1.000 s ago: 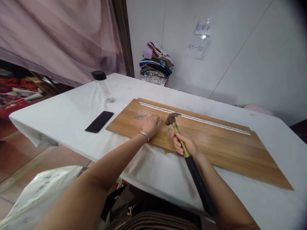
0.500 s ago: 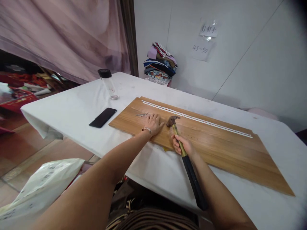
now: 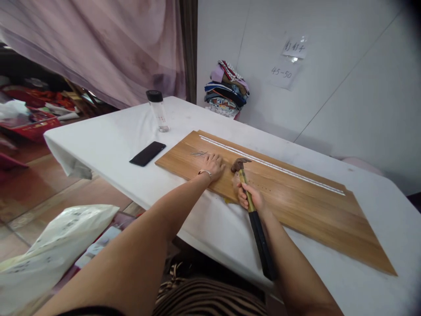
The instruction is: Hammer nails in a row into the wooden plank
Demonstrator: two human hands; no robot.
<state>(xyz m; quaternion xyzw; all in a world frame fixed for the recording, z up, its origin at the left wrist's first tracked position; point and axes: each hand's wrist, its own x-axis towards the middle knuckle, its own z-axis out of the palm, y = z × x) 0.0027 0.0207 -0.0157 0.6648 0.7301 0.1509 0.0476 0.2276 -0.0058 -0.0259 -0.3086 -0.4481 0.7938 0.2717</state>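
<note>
Wall [image 3: 348,57]: pale grey, rising behind the table.
Curtain [image 3: 115,48]: pinkish, hanging at the far left.
Table [image 3: 98,136]: covered in white cloth, spread in front of the person, bearing the board, the bottle and the phone.
Board [image 3: 312,215]: wood-grained, lying flat on the table under and beyond both hands, its long side running off to the right.
Bag [image 3: 66,239]: pale, with printed marks, at the lower left, off the table.
Clothes [image 3: 226,90]: folded in a stack near the wall.
Hammer [image 3: 255,221]: held slantwise, its rusty-looking head over the board, its black grip reaching back past the near edge; whether the head touches the wood cannot be told.
Right hand [image 3: 251,195]: fingers clamped around the yellowish part of the hammer's handle, below the head.
Left hand [image 3: 213,166]: palm down on the board, fingers lightly bent and close together, thumb apart.
Bottle [image 3: 158,111]: clear, black-capped, standing beyond the phone.
Phone [image 3: 147,153]: dark, lying flat just left of the board.
Papers [image 3: 294,47]: two handwritten sheets on the wall, the lower reading "45-50".
Strips [image 3: 272,165]: two, white and narrow, along the board's far side.
Bracelet [image 3: 205,171]: silvery, around the left wrist.
Nails [image 3: 198,153]: loosely bunched on the board, just beside the left fingertips.
Dots [image 3: 262,188]: small, dark, in a row on the board near the right hand.
</note>
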